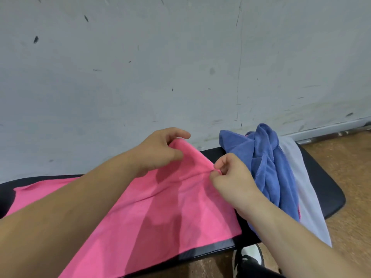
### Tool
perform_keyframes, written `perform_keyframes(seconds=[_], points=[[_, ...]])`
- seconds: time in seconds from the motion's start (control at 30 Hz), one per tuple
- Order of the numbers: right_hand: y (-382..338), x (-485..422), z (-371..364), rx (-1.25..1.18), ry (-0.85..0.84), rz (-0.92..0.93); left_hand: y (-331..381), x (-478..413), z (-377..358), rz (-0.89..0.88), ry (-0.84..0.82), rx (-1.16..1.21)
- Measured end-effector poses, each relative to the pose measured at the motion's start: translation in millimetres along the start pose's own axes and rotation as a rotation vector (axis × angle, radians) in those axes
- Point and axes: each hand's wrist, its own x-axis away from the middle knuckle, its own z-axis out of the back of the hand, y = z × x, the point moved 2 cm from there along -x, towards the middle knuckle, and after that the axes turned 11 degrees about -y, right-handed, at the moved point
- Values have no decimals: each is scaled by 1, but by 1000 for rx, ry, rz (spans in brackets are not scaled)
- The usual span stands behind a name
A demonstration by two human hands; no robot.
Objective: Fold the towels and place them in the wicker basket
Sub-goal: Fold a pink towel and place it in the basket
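Both the left hand [160, 151] and right hand [230, 177] pinch the rumpled, half-spread pink towel [160, 213].

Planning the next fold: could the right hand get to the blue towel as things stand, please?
Probably yes: the blue towel lies bunched right beside the right hand, nothing between them, though it pinches the pink towel now.

spread towel [160, 213] on bench [325, 189] | bunched towels [269, 169] right | wall [140, 67] behind
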Motion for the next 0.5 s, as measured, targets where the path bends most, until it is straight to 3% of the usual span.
perform_keyframes(seconds=[0.07,0.13,0.2,0.3,0.5], points=[[0,0,0,4,14,16,3,-6,2,-50,90,-49],[-1,0,1,76,36,35,0,-10,-1,-68,70,-224],[1,1,6,193,65,18,-11,-10,-10,-11,34,-389],[1,4,8,409,0,-58,-31,-1,-35,8,106,-566],[-8,16,-3,740,-226,23,-73,30,-90,220,-109,-817]])
